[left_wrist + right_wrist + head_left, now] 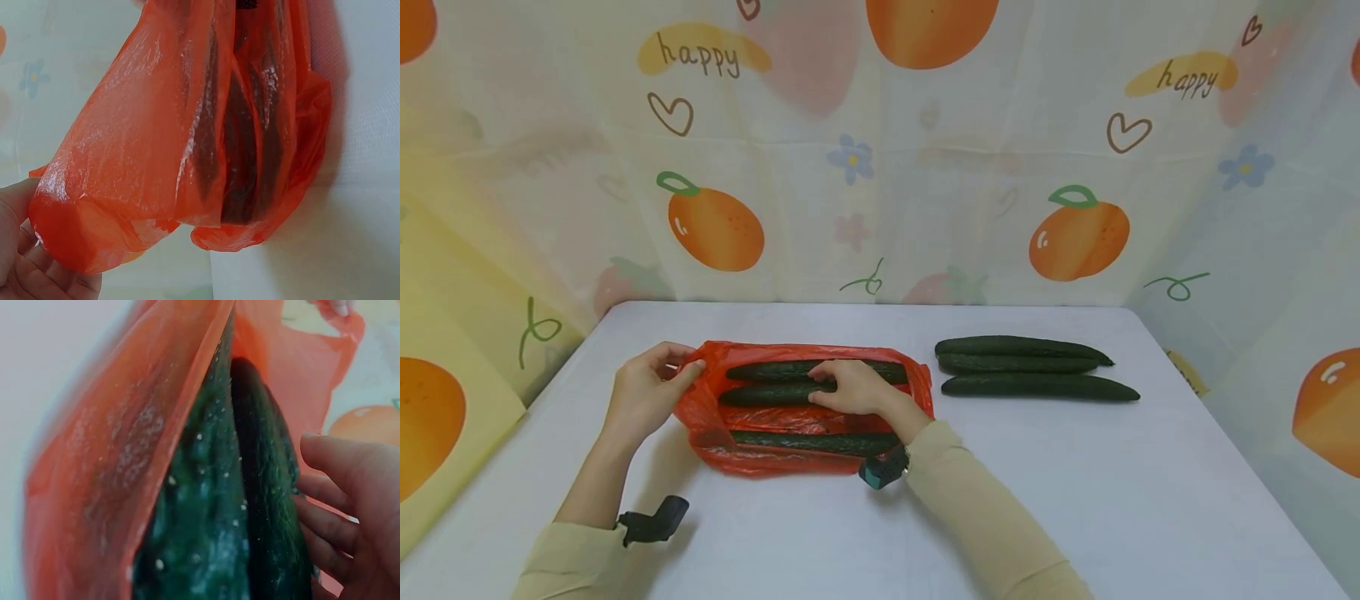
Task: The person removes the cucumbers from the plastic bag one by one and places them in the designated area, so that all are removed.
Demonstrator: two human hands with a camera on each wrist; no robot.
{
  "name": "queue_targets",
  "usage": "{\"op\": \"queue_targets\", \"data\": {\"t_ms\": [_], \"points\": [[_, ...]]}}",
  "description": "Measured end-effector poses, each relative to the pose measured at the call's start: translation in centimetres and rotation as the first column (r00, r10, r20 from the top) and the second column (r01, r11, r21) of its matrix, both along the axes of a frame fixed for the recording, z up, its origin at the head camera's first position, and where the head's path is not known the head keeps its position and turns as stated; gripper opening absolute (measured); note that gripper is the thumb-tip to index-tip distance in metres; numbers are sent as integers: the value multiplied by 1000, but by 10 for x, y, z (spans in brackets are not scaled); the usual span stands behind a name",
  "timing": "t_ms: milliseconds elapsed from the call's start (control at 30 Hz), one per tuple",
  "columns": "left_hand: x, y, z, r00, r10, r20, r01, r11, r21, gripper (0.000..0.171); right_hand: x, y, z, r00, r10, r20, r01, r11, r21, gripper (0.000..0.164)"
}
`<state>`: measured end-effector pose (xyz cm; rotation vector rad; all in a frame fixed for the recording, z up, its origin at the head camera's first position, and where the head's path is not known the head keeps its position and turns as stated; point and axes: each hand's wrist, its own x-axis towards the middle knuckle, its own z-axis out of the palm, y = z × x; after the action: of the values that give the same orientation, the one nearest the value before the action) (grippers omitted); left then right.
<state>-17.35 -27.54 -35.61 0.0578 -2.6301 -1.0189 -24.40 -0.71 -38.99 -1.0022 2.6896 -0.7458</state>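
On the white table lies a red plastic bag (760, 462), its mouth spread at the left. My left hand (651, 392) pinches the bag's left edge between thumb and fingers; the left wrist view shows that corner lifted and stretched. Inside the bag are a far cucumber (760, 370), a middle cucumber (767, 394) and a near cucumber (812, 442). My right hand (853, 387) reaches over the bag, its fingers at the far and middle cucumbers. In the right wrist view the thumb (325, 450) stands apart from the cucumber, and the other fingers are partly hidden behind it.
Three more cucumbers (1018, 364) lie side by side on the table (1037, 475), right of the bag. A patterned cloth (940, 208) with oranges and hearts hangs behind the table's far edge. Each wrist wears a small black camera.
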Motion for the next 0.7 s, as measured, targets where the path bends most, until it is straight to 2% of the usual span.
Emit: {"op": "queue_targets", "data": {"t_ms": [200,300,700], "points": [[1,0,1,1000,-2,-2,2,1000,4,32,1,-7,-5,992,9,-128,9,990,141,39],[1,0,0,1000,-2,11,2,1000,9,33,4,-9,-6,988,3,-153,23,985,170,38],[3,0,2,1000,-4,20,4,1000,16,32,5,-8,-9,996,-39,-82,50,990,132,38]]}}
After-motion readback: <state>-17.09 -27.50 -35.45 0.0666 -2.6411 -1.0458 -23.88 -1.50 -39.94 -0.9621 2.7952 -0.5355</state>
